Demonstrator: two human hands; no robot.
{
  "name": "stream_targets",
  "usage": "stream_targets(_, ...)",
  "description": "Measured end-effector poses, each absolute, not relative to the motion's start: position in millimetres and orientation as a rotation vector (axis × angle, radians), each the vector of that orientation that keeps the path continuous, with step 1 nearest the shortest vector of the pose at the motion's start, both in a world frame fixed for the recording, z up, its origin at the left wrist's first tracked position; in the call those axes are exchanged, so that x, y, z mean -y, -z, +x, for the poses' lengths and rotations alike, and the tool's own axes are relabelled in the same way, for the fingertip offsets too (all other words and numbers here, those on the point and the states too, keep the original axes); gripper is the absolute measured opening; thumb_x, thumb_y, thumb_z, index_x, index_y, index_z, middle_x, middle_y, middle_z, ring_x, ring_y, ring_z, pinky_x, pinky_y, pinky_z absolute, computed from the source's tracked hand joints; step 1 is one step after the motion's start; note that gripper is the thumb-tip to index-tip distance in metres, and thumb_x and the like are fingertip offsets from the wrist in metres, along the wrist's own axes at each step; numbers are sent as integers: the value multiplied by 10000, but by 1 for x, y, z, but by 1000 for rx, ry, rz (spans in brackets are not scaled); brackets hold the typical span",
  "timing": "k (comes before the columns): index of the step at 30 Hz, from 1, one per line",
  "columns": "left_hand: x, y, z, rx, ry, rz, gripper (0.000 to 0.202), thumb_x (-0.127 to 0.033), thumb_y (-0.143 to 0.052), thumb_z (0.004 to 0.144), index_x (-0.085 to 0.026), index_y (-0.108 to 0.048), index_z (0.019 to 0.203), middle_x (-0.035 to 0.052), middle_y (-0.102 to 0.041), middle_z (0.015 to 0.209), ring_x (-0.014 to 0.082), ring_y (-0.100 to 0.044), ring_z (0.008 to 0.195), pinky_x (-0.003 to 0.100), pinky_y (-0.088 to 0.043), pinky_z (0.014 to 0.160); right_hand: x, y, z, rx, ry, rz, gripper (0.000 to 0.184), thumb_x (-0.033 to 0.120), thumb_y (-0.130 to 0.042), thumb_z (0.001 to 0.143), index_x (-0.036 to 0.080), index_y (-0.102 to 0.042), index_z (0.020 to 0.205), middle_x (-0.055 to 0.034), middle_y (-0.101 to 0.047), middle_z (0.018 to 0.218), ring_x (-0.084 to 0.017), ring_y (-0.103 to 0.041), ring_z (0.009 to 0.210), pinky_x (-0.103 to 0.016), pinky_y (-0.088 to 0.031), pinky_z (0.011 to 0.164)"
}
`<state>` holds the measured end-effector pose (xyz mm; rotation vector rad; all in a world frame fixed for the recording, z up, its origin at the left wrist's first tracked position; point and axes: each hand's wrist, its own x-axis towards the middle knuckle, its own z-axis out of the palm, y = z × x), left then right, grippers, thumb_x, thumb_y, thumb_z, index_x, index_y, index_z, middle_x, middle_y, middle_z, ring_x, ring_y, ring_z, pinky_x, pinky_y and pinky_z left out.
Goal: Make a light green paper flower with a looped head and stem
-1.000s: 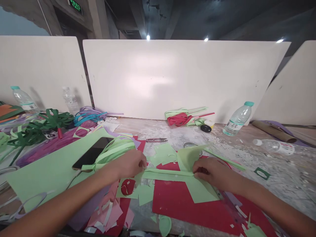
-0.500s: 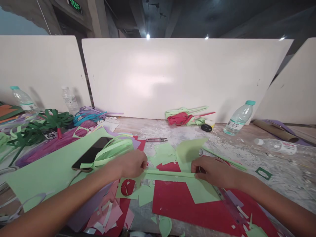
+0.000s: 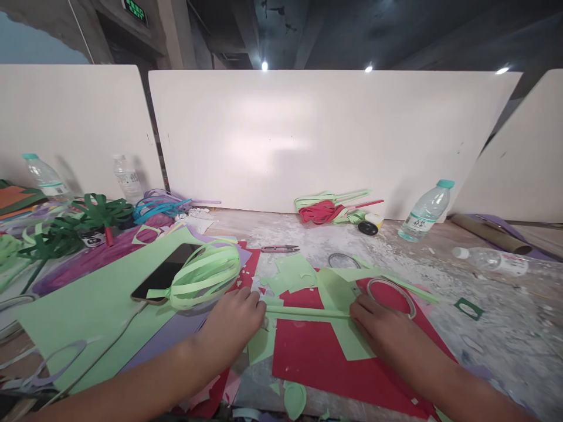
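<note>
Paper strip [image 3: 308, 312] plain light green, paper sheet [image 3: 325, 357] beneath strip solid red, paper-strip ball [image 3: 206, 278] left of strip light green, smartphone [image 3: 165, 272] left of strip black, thread snips [image 3: 269, 249] beyond strip pink-handled, partition board [image 3: 329, 135] beyond strip white

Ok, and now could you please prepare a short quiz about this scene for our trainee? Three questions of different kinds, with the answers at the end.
1. Which thing does the green looped paper bundle partly hide in this view?
A) cardboard tube
B) dark-screened phone
C) thread snips

2. True or false: the left hand and the right hand are at opposite ends of the visible stretch of thin green paper strip.

3. Fill in: the standing bottle at the right side of the picture has a ____ cap.

Key: 1. B; 2. True; 3. teal.
</note>
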<state>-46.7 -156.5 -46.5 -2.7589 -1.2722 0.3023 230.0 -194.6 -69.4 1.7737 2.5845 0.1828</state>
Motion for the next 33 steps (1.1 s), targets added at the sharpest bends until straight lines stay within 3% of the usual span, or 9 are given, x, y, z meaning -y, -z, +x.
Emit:
stream_targets(5, 164, 52, -49, 1284, -348, -2755, 246, 10, -458, 793, -97, -646, 909, 157, -648, 930, 305, -599, 876, 362, -442, 663, 198, 75, 229, -2549, -278, 1730, 444, -140, -366, 619, 173, -599, 830, -95, -632, 908, -213, -625, 773, -276, -390, 560)
stream_targets(10, 163, 55, -51, 1280, -354, -2790, 273, 9, -485, 759, -101, -625, 966, 151, -649, 922, 287, -611, 849, 336, -442, 634, 199, 79, 228, -2645, -233, 1772, 245, 51, -420, 837, 187, -589, 725, -78, -623, 780, -209, -605, 740, -294, -408, 620)
stream_targets(13, 154, 52, -51, 1296, -273, -2805, 267, 0, -464, 755, -123, -633, 921, 127, -658, 872, 275, -624, 805, 332, -445, 619, 193, 72, 226, -2609, -68, 1874, 241, 188, -410, 904, 191, -583, 736, -66, -622, 793, -207, -601, 735, -289, -384, 598)
stream_targets(17, 136, 50, -53, 1340, -72, -2894, 226, -78, -458, 786, -162, -664, 745, 88, -676, 777, 230, -633, 731, 295, -420, 600, 179, 59, 227, -2591, 211, 1899, 180, 205, -462, 866, 201, -563, 717, -27, -613, 722, -174, -569, 659, -253, -323, 539)
stream_targets(24, 112, 40, -53, 1592, 15, -3194, 165, -136, -542, 667, -194, -688, 716, 11, -682, 686, 141, -589, 591, 220, -353, 501, 161, 56, 216, -2589, 666, 1844, 161, 344, -487, 861, 246, -602, 916, -3, -608, 735, -160, -563, 654, -239, -345, 555)
stream_targets(26, 107, 40, -54, 1603, 23, -3248, 149, -145, -554, 643, -186, -677, 718, 6, -669, 679, 134, -579, 585, 209, -347, 486, 158, 58, 205, -2599, 715, 1856, 147, 344, -485, 860, 238, -581, 897, -2, -611, 785, -145, -557, 651, -230, -335, 543)
stream_targets(30, 99, 42, -55, 1597, -6, -3336, 155, -165, -581, 629, -171, -677, 751, 9, -656, 696, 131, -573, 598, 201, -359, 487, 152, 58, 182, -2787, 553, 1700, 131, 232, -516, 810, 190, -497, 688, -2, -570, 764, -134, -508, 680, -229, -292, 541)
stream_targets(33, 97, 36, -58, 1506, 68, -3359, 196, -157, -586, 638, -181, -691, 802, 1, -647, 718, 125, -559, 618, 204, -363, 506, 149, 56, 176, -2815, 501, 1675, 129, 215, -517, 802, 186, -479, 681, -3, -554, 760, -128, -482, 661, -234, -281, 541)
